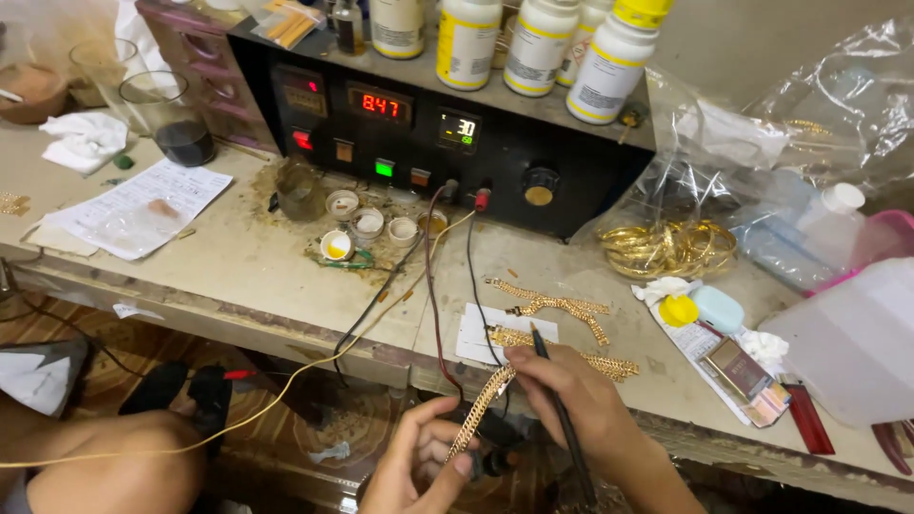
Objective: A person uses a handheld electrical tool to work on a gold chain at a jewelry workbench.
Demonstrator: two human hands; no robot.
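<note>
At the bench (238,257) edge, the left hand (414,466) pinches the lower end of a gold chain (481,405) while the right hand (562,390) holds a dark pen-like probe (557,400) against it, before a black power unit (428,124) with lit displays, wires (433,286) trailing down.

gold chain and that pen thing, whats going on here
A person at a stained workbench holds a flat gold chain between both hands. The left hand pinches its lower end, together with a small dark clip. The right hand holds a thin black pen-like probe, tip resting on the chain's upper part over a white card. Red and black leads run back to a black power unit with lit displays. More gold chains and bangles lie nearby.
</note>
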